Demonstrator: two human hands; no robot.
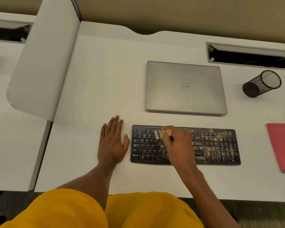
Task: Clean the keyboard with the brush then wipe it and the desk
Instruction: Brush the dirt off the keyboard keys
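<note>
A black keyboard [212, 145] lies on the white desk [105, 79], its right half covered with tan crumbs and dust, its left half mostly dark and bare. My right hand [178, 143] grips a small wooden-handled brush [166, 132] over the keyboard's upper left-middle keys, pale bristles [157, 134] down on the number row. My left hand [113, 142] lies flat on the desk, fingers straight, just left of the keyboard. A folded pink cloth [282, 145] rests at the right edge of the desk.
A shut grey laptop [185, 88] sits behind the keyboard. A black mesh pen cup [262, 83] lies tipped on its side at right. An open cable tray [248, 56] is at back right. A white divider panel [44, 60] stands at left.
</note>
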